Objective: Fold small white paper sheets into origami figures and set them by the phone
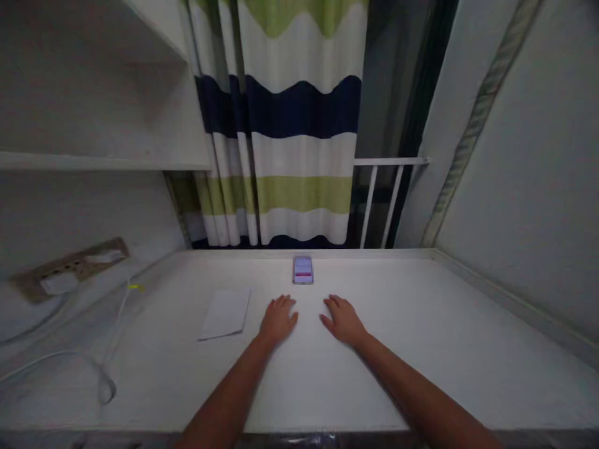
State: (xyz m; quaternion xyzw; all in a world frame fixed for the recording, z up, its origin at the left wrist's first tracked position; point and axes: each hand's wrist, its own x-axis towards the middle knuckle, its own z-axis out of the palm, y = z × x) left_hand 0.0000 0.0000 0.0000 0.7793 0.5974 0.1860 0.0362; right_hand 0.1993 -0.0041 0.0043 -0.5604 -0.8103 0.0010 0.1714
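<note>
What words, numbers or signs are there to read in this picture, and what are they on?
There are none I can read.
Small, rectangular phone with a lit screen: marks on it, too small and blurred to read.
Flat, white paper: no writing visible.
Long, brownish socket strip at left: too blurred to read any label.

A striped curtain (302, 109) hangs beside a railing (390, 161).

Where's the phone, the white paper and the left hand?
Phone (303, 269): head view, on its lit screen.
White paper (226, 313): head view, middle of its top.
Left hand (277, 320): head view, on its back.
</note>
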